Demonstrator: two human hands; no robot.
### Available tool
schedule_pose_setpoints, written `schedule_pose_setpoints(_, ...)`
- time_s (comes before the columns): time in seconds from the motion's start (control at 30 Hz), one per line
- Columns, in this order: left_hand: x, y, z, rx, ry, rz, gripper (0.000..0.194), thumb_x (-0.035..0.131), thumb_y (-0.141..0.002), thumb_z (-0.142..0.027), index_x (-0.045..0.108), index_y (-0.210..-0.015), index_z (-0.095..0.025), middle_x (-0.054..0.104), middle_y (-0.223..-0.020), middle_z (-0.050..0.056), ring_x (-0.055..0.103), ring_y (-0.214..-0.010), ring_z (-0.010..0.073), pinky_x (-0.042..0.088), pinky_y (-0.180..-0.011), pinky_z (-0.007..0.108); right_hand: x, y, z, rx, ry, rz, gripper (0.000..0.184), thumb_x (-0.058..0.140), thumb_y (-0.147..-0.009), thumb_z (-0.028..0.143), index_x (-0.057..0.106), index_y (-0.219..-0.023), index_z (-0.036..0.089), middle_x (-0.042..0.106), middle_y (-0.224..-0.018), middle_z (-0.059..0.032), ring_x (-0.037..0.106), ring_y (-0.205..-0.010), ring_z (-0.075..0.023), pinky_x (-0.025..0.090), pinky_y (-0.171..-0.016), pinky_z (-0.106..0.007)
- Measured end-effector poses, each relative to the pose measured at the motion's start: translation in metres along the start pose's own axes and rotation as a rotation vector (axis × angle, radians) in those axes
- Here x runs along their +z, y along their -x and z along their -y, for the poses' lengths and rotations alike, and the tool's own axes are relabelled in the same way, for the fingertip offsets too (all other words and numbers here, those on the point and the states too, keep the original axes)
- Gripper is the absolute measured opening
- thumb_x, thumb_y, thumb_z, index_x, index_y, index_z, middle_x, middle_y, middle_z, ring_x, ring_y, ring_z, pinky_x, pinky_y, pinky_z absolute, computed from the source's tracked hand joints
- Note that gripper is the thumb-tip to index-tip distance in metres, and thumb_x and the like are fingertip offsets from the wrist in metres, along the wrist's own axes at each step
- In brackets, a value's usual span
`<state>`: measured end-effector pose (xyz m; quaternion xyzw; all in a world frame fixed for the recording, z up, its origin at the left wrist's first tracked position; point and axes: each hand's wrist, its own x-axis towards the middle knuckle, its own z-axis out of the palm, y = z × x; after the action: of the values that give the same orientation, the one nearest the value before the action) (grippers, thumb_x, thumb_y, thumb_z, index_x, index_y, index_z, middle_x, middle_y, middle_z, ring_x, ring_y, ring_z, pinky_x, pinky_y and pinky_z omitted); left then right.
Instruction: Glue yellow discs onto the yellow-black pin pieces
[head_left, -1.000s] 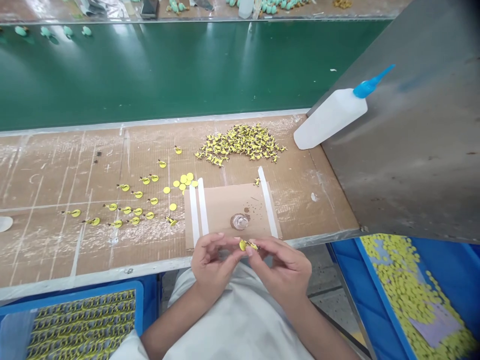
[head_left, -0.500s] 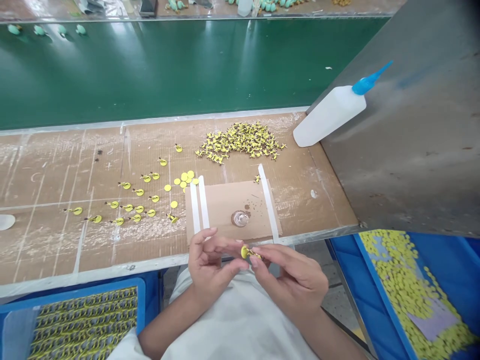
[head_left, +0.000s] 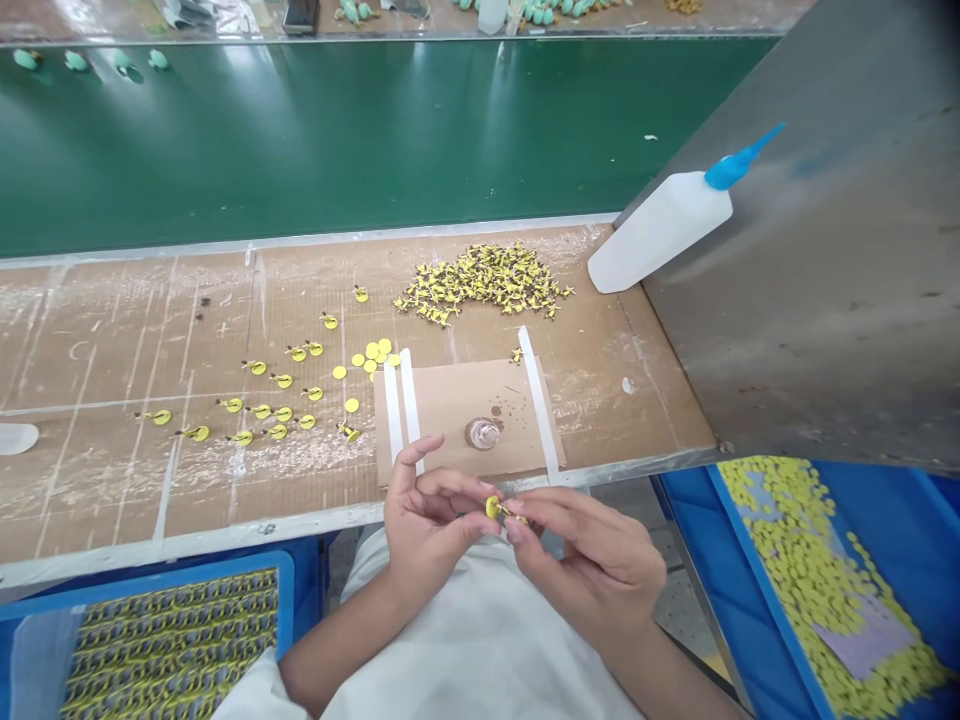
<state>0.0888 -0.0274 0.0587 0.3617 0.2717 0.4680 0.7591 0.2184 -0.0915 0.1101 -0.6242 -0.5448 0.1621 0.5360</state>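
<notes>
My left hand (head_left: pixel 427 520) and my right hand (head_left: pixel 592 560) meet just below the front edge of the workbench, above my lap. Together they pinch a small yellow disc (head_left: pixel 493 507) with a dark-and-yellow piece stuck to it. The left thumb and fingers close on the disc, while the left index finger sticks up. The right fingertips grip the small piece from the right. Just beyond the hands lies a cardboard square (head_left: pixel 457 400) carrying a small puddle of clear glue (head_left: pixel 482 433) and bordered by white strips (head_left: pixel 399 405).
A heap of small yellow-and-dark parts (head_left: pixel 484 280) lies farther back. Assembled discs (head_left: pixel 274 410) are spread out to the left, with loose discs (head_left: pixel 373 355) nearby. A white glue bottle (head_left: pixel 660 232) leans on a metal panel. Blue bins hold yellow discs (head_left: pixel 810 580) and rows of parts (head_left: pixel 172 650). A green conveyor (head_left: pixel 337 130) runs behind.
Both hands stay pinched on the same yellow disc and have drifted slightly down and to the right. The left index finger has lifted.
</notes>
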Motion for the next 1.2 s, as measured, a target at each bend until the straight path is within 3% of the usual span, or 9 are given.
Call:
schedule_pose_setpoints(0.27, 0.0013, 0.0018, -0.0001, 0.051, 0.015, 0.001, 0.071, 0.085, -0.067, 0.000, 0.054, -0.123, -0.031, 0.079, -0.085, -0.003, 0.078, -0.072, 0.0183, 0.066, -0.067, 0.027, 0.0005, -0.0015, 0.0026, 0.015, 0.015, -0.004, 0.023, 0.070, -0.078, 0.003, 0.075, -0.091, 0.022, 0.075, -0.080, -0.0021, 0.068, -0.060, -0.0115, 0.056, -0.053, -0.018)
schedule_pose_setpoints(1.2, -0.0015, 0.0047, 0.0013, 0.137, -0.117, -0.050, 0.068, 0.089, -0.066, -0.014, 0.053, -0.122, -0.029, 0.079, -0.080, -0.001, 0.077, -0.073, 0.0194, 0.065, -0.067, 0.026, 0.0017, -0.0016, 0.0006, 0.035, 0.014, 0.027, 0.024, 0.068, -0.076, 0.003, 0.072, -0.089, 0.024, 0.074, -0.078, 0.0000, 0.069, -0.061, -0.0126, 0.056, -0.054, -0.020)
